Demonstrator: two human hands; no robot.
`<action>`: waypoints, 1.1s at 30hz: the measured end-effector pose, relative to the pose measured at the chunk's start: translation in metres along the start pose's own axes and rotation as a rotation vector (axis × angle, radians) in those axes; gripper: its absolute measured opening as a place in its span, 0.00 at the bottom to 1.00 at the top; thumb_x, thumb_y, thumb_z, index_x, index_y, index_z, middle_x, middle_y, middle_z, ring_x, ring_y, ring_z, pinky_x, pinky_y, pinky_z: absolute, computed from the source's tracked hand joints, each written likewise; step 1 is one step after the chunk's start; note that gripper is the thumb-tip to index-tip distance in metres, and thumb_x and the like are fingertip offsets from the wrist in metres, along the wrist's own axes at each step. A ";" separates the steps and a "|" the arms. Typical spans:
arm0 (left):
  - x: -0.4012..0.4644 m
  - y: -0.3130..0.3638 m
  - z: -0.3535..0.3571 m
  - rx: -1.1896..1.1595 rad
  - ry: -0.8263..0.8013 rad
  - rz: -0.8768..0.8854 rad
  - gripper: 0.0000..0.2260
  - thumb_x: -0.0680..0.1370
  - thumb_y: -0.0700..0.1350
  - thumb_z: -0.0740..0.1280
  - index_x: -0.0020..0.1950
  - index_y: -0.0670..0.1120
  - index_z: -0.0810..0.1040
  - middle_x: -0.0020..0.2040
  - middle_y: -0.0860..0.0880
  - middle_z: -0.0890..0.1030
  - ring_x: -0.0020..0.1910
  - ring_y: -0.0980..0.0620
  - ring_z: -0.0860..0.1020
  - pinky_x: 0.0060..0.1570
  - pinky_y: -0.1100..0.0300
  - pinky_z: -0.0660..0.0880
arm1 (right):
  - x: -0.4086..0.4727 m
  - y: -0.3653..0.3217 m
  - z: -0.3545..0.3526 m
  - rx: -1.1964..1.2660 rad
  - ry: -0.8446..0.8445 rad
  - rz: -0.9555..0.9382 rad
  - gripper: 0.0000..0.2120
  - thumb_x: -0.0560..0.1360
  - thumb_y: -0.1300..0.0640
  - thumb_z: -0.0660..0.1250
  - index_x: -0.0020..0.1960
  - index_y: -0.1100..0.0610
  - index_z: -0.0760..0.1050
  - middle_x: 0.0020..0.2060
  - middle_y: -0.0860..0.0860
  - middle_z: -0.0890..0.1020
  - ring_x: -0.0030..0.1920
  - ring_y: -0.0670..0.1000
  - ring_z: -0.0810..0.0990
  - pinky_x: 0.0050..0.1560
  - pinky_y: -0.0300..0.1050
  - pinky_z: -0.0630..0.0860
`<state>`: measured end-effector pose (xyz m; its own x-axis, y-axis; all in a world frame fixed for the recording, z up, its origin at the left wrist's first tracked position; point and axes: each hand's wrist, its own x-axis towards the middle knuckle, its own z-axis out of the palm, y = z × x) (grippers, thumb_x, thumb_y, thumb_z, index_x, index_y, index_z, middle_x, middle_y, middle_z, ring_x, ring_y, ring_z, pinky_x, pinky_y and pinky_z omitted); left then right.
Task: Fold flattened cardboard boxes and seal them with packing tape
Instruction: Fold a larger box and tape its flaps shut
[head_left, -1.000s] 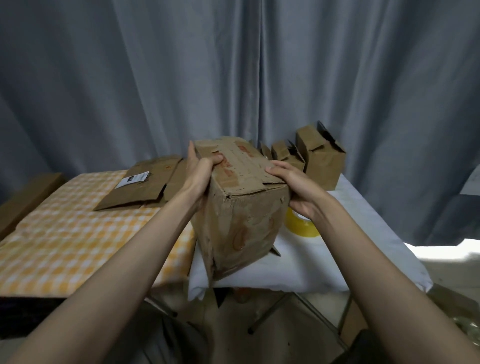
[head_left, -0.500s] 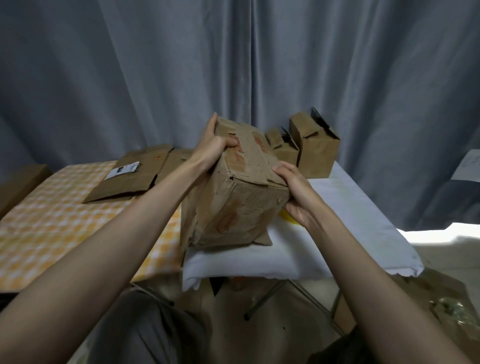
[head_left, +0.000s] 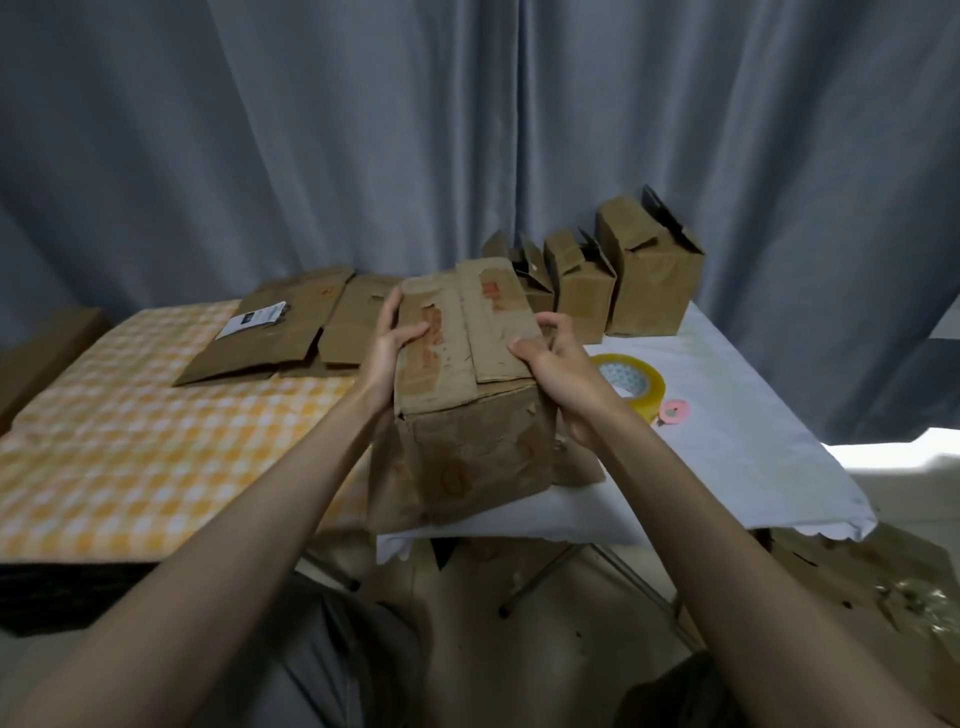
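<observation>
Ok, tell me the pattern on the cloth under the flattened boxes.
Orange-yellow and white check on the cloth, clearest in the head view.

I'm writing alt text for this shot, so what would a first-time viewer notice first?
A worn brown cardboard box stands at centre on the near edge of the white-clothed table, gripped at its top by the left hand and right hand. Right of it lies a yellowish roll of packing tape. Behind, three folded brown boxes stand against the grey curtain.
</observation>
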<state>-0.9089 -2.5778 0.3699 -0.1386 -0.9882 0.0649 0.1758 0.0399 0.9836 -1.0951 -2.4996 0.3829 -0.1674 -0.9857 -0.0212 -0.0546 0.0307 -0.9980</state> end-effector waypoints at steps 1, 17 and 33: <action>-0.001 -0.005 0.000 -0.032 0.001 -0.001 0.30 0.80 0.32 0.60 0.80 0.49 0.58 0.58 0.54 0.78 0.49 0.55 0.84 0.41 0.61 0.80 | 0.001 0.001 -0.001 -0.033 -0.002 0.006 0.20 0.81 0.53 0.65 0.70 0.51 0.63 0.53 0.49 0.78 0.54 0.50 0.80 0.59 0.52 0.79; -0.047 0.025 0.000 1.203 -0.480 0.302 0.51 0.62 0.77 0.64 0.81 0.60 0.54 0.82 0.56 0.47 0.80 0.57 0.42 0.78 0.47 0.39 | 0.010 0.010 -0.033 -0.053 -0.267 0.007 0.29 0.81 0.51 0.66 0.79 0.41 0.59 0.62 0.42 0.75 0.57 0.41 0.80 0.50 0.36 0.79; -0.029 0.014 -0.007 1.428 -0.543 0.300 0.40 0.67 0.80 0.47 0.78 0.68 0.51 0.80 0.63 0.47 0.80 0.53 0.40 0.77 0.42 0.34 | 0.075 0.096 -0.116 -1.156 -0.074 0.246 0.16 0.77 0.60 0.63 0.63 0.50 0.74 0.66 0.57 0.72 0.71 0.58 0.67 0.71 0.57 0.62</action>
<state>-0.8954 -2.5496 0.3808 -0.6485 -0.7609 0.0221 -0.7350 0.6334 0.2420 -1.2275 -2.5512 0.2927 -0.2428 -0.9382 -0.2466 -0.8928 0.3155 -0.3215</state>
